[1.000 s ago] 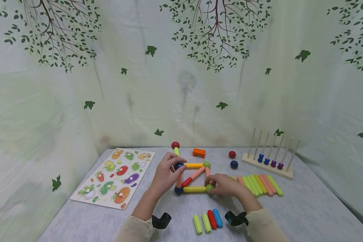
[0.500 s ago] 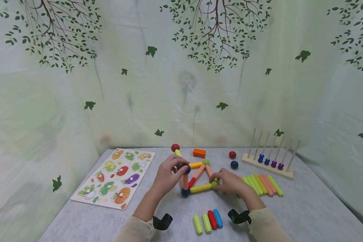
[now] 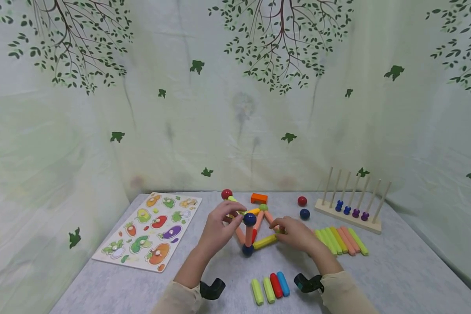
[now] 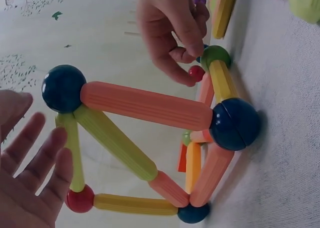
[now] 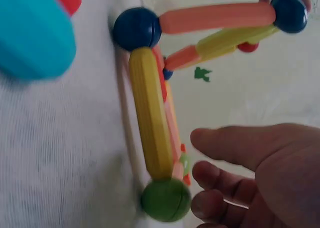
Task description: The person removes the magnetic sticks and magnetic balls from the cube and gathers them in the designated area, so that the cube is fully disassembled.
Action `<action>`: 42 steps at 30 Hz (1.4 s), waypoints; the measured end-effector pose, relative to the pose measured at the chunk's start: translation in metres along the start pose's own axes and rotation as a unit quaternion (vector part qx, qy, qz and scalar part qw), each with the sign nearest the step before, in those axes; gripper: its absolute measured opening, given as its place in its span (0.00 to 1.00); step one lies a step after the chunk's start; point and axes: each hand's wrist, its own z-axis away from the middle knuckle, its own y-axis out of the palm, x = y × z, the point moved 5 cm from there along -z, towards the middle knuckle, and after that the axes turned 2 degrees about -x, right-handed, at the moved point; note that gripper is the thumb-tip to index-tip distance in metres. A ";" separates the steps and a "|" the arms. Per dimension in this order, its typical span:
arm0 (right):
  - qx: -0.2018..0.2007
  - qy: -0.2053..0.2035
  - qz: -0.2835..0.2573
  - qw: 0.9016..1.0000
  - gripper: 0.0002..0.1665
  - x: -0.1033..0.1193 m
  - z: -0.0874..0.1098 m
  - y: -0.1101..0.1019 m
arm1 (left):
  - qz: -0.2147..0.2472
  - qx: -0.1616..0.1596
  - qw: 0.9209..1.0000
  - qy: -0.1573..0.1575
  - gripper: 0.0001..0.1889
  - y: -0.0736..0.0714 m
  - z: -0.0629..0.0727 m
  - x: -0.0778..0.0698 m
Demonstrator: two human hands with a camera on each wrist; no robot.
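A frame of magnetic building sticks and balls stands on the table. Its upper dark blue ball tops a salmon stick rising from a lower blue ball. Beside the upper ball is my left hand; the left wrist view shows its fingers spread, with a gap to the ball. A yellow stick runs from the lower ball to a green ball. Near that green ball hovers my right hand, thumb and fingers apart and holding nothing. A red ball forms the far left corner.
Loose sticks lie in a row at right, and several shorter ones in front. Behind are an orange block and loose red and blue balls. A vegetable puzzle board lies left; a peg rack stands right.
The frame has turned, its near blue corner shifting right. My left hand has let go of the upper blue ball, and my right hand has come off the green ball.
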 end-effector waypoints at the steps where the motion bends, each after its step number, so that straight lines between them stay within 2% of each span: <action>1: 0.011 -0.011 -0.013 1.000 0.15 0.004 0.000 0.001 | 0.000 -0.019 1.000 -0.002 0.10 -0.002 -0.001 0.002; 3: 0.038 -0.037 -0.043 0.998 0.16 0.013 0.002 0.004 | -0.001 -0.061 0.998 -0.015 0.10 -0.008 -0.001 0.008; 5: 0.065 -0.060 -0.063 0.994 0.18 0.022 0.004 0.008 | -0.001 -0.101 0.994 -0.040 0.09 -0.013 -0.002 0.017; 7: 0.089 -0.080 -0.082 0.989 0.20 0.031 0.007 0.013 | 0.004 -0.132 0.988 -0.080 0.09 -0.018 -0.001 0.029; 9: 0.112 -0.092 -0.095 0.985 0.22 0.037 0.010 0.017 | 0.019 -0.146 0.981 -0.127 0.10 -0.020 0.000 0.042; 11: 0.133 -0.097 -0.102 0.981 0.23 0.040 0.012 0.022 | 0.040 -0.140 0.973 -0.178 0.14 -0.019 0.000 0.055; 13: 0.148 -0.103 -0.102 0.978 0.24 0.042 0.013 0.026 | 0.059 -0.120 0.966 -0.221 0.19 -0.016 0.001 0.067; 16: 0.165 -0.108 -0.094 0.976 0.21 0.042 0.013 0.032 | 0.069 -0.080 0.962 -0.253 0.25 -0.009 0.002 0.078; 22: 0.169 -0.108 -0.101 0.974 0.18 0.039 0.010 0.036 | 0.066 -0.007 0.964 -0.259 0.32 0.001 0.004 0.087; 26: 0.164 -0.100 -0.110 0.975 0.19 0.036 0.008 0.035 | 0.049 0.053 0.959 -0.274 0.38 0.010 0.009 0.092; 28: 0.159 -0.100 -0.106 0.976 0.20 0.035 0.008 0.035 | 0.042 0.071 0.956 -0.282 0.40 0.012 0.012 0.094; 38: 0.130 -0.104 -0.104 0.981 0.13 0.025 0.007 0.027 | 0.034 0.084 0.953 -0.288 0.39 0.014 0.016 0.097; 42: 0.121 -0.103 -0.104 0.982 0.12 0.021 0.007 0.025 | 0.027 0.087 0.957 -0.275 0.35 0.014 0.016 0.095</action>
